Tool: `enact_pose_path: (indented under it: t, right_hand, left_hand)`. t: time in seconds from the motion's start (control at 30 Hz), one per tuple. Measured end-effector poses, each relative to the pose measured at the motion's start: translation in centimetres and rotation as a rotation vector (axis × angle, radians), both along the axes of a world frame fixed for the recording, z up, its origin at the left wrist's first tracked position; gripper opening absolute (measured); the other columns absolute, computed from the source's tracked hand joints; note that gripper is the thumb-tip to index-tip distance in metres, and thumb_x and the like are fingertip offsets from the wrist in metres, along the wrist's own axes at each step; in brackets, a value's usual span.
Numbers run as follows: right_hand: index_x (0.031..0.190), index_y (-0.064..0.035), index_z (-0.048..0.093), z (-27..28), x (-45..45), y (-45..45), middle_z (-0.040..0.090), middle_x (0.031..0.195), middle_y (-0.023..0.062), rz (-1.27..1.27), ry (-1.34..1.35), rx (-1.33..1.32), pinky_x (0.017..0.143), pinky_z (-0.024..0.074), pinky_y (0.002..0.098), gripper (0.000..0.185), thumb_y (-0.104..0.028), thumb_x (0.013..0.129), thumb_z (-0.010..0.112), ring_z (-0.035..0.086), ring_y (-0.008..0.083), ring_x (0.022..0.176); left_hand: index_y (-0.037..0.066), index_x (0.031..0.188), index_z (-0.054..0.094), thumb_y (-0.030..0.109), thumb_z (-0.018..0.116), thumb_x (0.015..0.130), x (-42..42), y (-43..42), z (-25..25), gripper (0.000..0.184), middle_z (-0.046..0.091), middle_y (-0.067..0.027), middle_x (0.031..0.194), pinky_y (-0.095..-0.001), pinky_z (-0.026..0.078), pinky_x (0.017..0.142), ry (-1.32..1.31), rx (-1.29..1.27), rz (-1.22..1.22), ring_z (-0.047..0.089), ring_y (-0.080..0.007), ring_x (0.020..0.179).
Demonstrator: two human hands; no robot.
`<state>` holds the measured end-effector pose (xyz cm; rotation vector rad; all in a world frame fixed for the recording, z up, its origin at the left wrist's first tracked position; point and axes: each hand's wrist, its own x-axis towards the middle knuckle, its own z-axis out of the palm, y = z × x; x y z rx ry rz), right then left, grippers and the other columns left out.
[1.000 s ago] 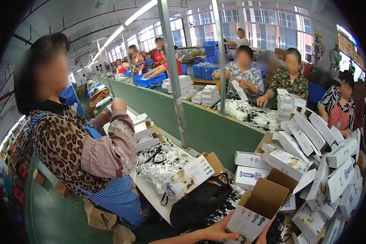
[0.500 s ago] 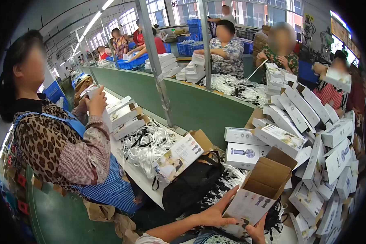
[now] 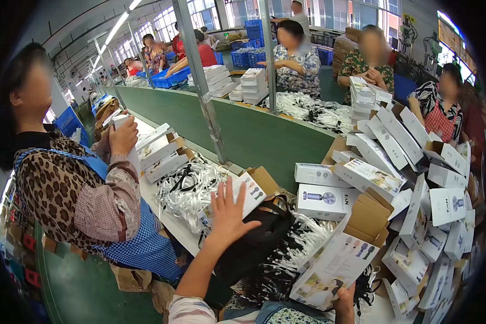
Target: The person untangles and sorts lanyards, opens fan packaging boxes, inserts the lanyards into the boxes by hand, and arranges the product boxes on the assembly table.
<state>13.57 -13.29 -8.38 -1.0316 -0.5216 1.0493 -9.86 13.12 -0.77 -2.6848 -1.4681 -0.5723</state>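
My left hand is raised with fingers spread, holding nothing. It partly covers a white printed box with an open brown flap, and I cannot tell whether it touches it. In my right hand is an open carton, white with pictures of fans and a person, gripped at its lower edge; its brown cardboard flaps stand open at the top. Bundles of black and white straps lie behind the carton. A black bag sits below my left hand.
White fan boxes are piled high on the right. More white straps lie on the bench at left, beside a person in a blue apron who holds a box. A metal post and green partition stand ahead; other people work beyond.
My left hand has let go of the carton and moved left and up, its fingers spreading. The carton stays in my right hand, slightly turned. The co-worker across has lowered a box.
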Motion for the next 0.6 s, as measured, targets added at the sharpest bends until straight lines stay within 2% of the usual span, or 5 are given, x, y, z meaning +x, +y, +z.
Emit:
enact_pose_path:
  t: [0.03, 0.17, 0.37, 0.53, 0.6]
  right_hand:
    - [0.137, 0.0010, 0.021, 0.0, -0.1, 0.0, 0.043, 0.128, 0.0154, -0.006, 0.003, -0.001, 0.094, 0.0409, 0.0392, 0.107, -0.045, 0.058, 0.076, 0.048, 0.0263, 0.113]
    - [0.138, 0.0006, 0.020, -0.6, 0.1, -0.3, 0.043, 0.129, 0.0152, -0.008, -0.001, -0.006, 0.094, 0.0408, 0.0394, 0.107, -0.044, 0.058, 0.076, 0.048, 0.0264, 0.113]
    - [0.139, -0.0003, 0.018, -0.7, 0.4, -0.2, 0.041, 0.130, 0.0154, 0.007, -0.001, 0.004, 0.095, 0.0401, 0.0397, 0.108, -0.045, 0.058, 0.075, 0.047, 0.0268, 0.115]
    - [0.140, -0.0023, 0.017, -1.0, 0.5, -0.1, 0.040, 0.132, 0.0144, 0.013, -0.005, 0.013, 0.096, 0.0389, 0.0401, 0.109, -0.046, 0.058, 0.075, 0.046, 0.0269, 0.117]
    - [0.140, -0.0029, 0.017, -0.9, 0.5, -0.2, 0.040, 0.132, 0.0142, 0.014, -0.004, 0.001, 0.096, 0.0386, 0.0402, 0.109, -0.046, 0.058, 0.075, 0.045, 0.0268, 0.117]
  left_hand:
    - [0.009, 0.141, 0.026, 0.047, 0.076, 0.061, -0.6, 0.8, -0.6, 0.101, 0.020, -0.0220, 0.144, -0.0532, 0.014, 0.108, 0.129, -0.028, 0.096, 0.019, -0.0416, 0.132]
    - [0.011, 0.142, 0.026, 0.044, 0.076, 0.060, -2.9, 2.6, -3.3, 0.102, 0.025, -0.0213, 0.141, -0.0525, 0.020, 0.105, 0.189, -0.014, 0.119, 0.027, -0.0408, 0.127]
    - [0.011, 0.142, 0.026, 0.045, 0.075, 0.059, -6.1, 3.8, -2.1, 0.102, 0.026, -0.0215, 0.141, -0.0521, 0.024, 0.103, -0.052, -0.148, 0.232, 0.028, -0.0401, 0.128]
    - [-0.001, 0.140, 0.022, 0.037, 0.077, 0.064, -8.5, 3.8, -1.0, 0.101, 0.026, -0.0264, 0.139, -0.0424, 0.026, 0.106, -0.245, -0.080, 0.245, 0.029, -0.0399, 0.128]
    - [-0.002, 0.140, 0.022, 0.038, 0.077, 0.064, -8.4, 3.0, -0.5, 0.102, 0.025, -0.0261, 0.139, -0.0426, 0.026, 0.106, -0.230, -0.071, 0.219, 0.029, -0.0396, 0.128]
